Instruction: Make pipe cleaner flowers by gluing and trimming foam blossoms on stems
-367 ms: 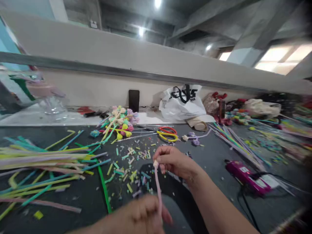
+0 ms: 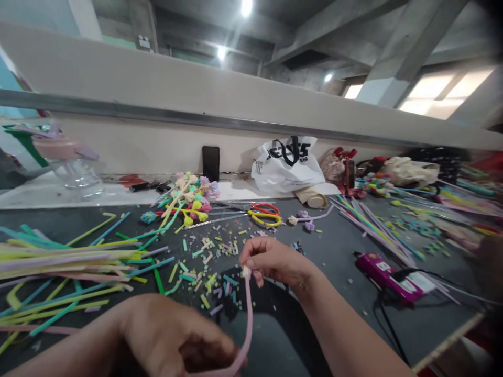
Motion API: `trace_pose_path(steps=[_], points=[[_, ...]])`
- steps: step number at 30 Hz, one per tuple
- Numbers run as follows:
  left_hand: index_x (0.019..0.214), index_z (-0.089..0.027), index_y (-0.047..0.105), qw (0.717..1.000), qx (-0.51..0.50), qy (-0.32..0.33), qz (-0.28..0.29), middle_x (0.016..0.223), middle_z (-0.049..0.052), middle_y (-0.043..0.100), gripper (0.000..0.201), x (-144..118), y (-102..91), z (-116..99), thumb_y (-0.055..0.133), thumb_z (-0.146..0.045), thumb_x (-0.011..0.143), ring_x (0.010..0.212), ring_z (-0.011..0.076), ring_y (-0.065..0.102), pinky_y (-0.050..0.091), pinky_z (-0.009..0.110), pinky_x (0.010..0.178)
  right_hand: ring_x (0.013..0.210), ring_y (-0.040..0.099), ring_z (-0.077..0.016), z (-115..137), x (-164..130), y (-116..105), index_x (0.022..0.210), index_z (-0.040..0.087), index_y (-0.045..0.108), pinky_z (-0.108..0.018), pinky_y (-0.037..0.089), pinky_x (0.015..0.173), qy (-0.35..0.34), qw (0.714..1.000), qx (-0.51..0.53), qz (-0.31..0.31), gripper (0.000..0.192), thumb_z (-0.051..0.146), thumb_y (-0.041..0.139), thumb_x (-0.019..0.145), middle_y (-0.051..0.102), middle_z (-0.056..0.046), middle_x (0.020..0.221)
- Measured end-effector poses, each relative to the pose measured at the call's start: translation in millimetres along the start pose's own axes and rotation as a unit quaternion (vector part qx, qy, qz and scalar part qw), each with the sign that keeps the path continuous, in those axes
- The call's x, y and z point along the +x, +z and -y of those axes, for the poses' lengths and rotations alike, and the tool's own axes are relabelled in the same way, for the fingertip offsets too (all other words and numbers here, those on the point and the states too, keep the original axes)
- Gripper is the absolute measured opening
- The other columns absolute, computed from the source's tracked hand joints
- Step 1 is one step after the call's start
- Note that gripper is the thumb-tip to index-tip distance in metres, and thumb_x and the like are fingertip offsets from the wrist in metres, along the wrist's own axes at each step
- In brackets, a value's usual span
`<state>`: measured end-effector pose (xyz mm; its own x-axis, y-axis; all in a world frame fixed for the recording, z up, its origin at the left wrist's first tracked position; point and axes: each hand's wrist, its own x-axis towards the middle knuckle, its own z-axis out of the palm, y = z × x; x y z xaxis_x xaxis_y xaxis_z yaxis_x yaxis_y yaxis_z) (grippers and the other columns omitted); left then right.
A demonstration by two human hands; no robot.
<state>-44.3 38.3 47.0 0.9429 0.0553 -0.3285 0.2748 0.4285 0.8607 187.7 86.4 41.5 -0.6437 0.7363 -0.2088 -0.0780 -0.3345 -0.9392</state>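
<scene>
A pink pipe cleaner (image 2: 248, 319) runs in a curve between my two hands above the dark table (image 2: 338, 262). My right hand (image 2: 271, 259) pinches its upper end, which is curled into a small knot. My left hand (image 2: 176, 335), low in the view, grips its lower end, and the stem bends under that hand. Short cut bits of coloured pipe cleaner (image 2: 208, 262) lie scattered on the table just beyond my hands.
A sheaf of long pipe cleaners (image 2: 66, 262) lies at the left. Finished pipe-cleaner flowers (image 2: 188, 201), red and yellow scissors (image 2: 265, 214) and a white plastic bag (image 2: 288, 165) sit farther back. A magenta glue gun (image 2: 387, 275) with a cord lies right, beside more stems (image 2: 369, 222).
My left hand has risen and turned further into view, bending the pink pipe cleaner into a curve. My right hand has shifted slightly left and up. The view has tilted a little.
</scene>
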Motion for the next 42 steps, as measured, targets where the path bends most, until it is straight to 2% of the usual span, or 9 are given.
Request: trace_pose_path(steps=[2, 4, 6, 8, 12, 23, 28, 35, 42], points=[[0.111, -0.016, 0.056, 0.989, -0.096, 0.077, -0.082, 0.111, 0.01, 0.059, 0.07, 4.3, -2.3, -0.8, 0.07, -0.056, 0.056, 0.109, 0.0272, 0.052, 0.037, 0.034, 0.091, 0.043, 0.055, -0.0048, -3.0, 1.9, 3.9, 0.076, 0.01, 0.063, -0.017, 0.051, 0.045, 0.009, 1.0, -0.006, 0.011, 0.01, 0.013, 0.067, 0.067, 0.063, 0.0, 0.062], [0.103, -0.014, 0.057, 0.96, -0.158, 0.129, -0.191, 0.099, 0.012, 0.062, 0.048, 14.6, -1.0, 5.3, 0.059, -0.051, 0.073, 0.094, 0.0229, 0.06, 0.043, 0.034, 0.084, 0.044, 0.055, -0.0055, -7.1, 5.2, 10.1, 0.075, 0.01, 0.063, -0.017, 0.05, 0.044, 0.02, 0.999, -0.021, 0.015, 0.01, 0.013, 0.066, 0.066, 0.063, 0.0, 0.06], [0.096, -0.013, 0.055, 0.942, -0.181, 0.122, -0.256, 0.082, 0.008, 0.063, 0.035, 26.2, 2.7, 14.3, 0.054, -0.045, 0.079, 0.075, 0.0184, 0.064, 0.048, 0.031, 0.071, 0.043, 0.055, -0.006, -11.1, 8.4, 16.9, 0.074, 0.01, 0.062, -0.018, 0.05, 0.044, 0.03, 0.999, -0.038, 0.01, 0.009, 0.013, 0.066, 0.065, 0.062, 0.001, 0.057], [0.092, -0.014, 0.053, 0.934, -0.198, 0.107, -0.277, 0.074, 0.006, 0.062, 0.031, 35.3, 7.1, 21.5, 0.051, -0.043, 0.081, 0.062, 0.0153, 0.063, 0.049, 0.027, 0.059, 0.043, 0.055, -0.0062, -13.6, 10.7, 22.4, 0.073, 0.011, 0.061, -0.018, 0.05, 0.044, 0.041, 0.998, -0.048, 0.005, 0.009, 0.013, 0.065, 0.065, 0.062, 0.002, 0.055], [0.09, -0.013, 0.051, 0.919, -0.228, 0.107, -0.302, 0.071, 0.005, 0.061, 0.025, 42.2, 12.0, 24.8, 0.049, -0.037, 0.084, 0.049, 0.0106, 0.059, 0.048, 0.022, 0.048, 0.043, 0.055, -0.0065, -13.6, 12.3, 27.9, 0.072, 0.011, 0.061, -0.018, 0.049, 0.045, 0.056, 0.997, -0.062, 0.004, 0.009, 0.011, 0.063, 0.063, 0.06, 0.003, 0.052], [0.079, -0.013, 0.055, 0.896, -0.234, 0.116, -0.358, 0.058, 0.0, 0.056, 0.023, 45.1, 14.6, 24.3, 0.051, -0.035, 0.082, 0.039, 0.0074, 0.051, 0.045, 0.019, 0.039, 0.042, 0.055, -0.007, -17.7, 14.8, 28.0, 0.07, 0.012, 0.06, -0.018, 0.049, 0.043, 0.064, 0.995, -0.08, 0.001, 0.01, 0.008, 0.059, 0.062, 0.058, 0.005, 0.048], [0.076, -0.014, 0.053, 0.898, -0.252, 0.128, -0.338, 0.056, -0.001, 0.055, 0.022, 47.8, 13.9, 25.8, 0.053, -0.035, 0.08, 0.037, 0.008, 0.05, 0.042, 0.018, 0.036, 0.045, 0.055, -0.0067, -15.0, 12.6, 24.1, 0.074, 0.011, 0.06, -0.018, 0.048, 0.045, 0.075, 0.995, -0.056, 0.031, 0.009, 0.015, 0.065, 0.067, 0.059, 0.003, 0.053], [0.082, -0.015, 0.053, 0.902, -0.252, 0.141, -0.321, 0.057, -0.002, 0.055, 0.024, 46.1, 14.6, 24.7, 0.053, -0.039, 0.081, 0.038, 0.0071, 0.05, 0.041, 0.017, 0.036, 0.047, 0.053, -0.0046, -2.2, 4.6, 17.3, 0.095, 0.013, 0.06, -0.018, 0.049, 0.044, 0.032, 0.998, -0.022, 0.052, 0.024, 0.033, 0.057, 0.081, 0.061, -0.003, 0.081], [0.082, -0.016, 0.048, 0.898, -0.285, 0.156, -0.296, 0.057, -0.002, 0.054, 0.018, 46.2, 15.7, 22.7, 0.045, -0.033, 0.086, 0.04, 0.0088, 0.054, 0.046, 0.019, 0.038, 0.049, 0.054, -0.0049, -7.1, 5.9, 16.4, 0.087, 0.013, 0.061, -0.017, 0.049, 0.048, 0.028, 0.998, -0.028, 0.058, 0.017, 0.021, 0.066, 0.073, 0.061, 0.001, 0.068]])
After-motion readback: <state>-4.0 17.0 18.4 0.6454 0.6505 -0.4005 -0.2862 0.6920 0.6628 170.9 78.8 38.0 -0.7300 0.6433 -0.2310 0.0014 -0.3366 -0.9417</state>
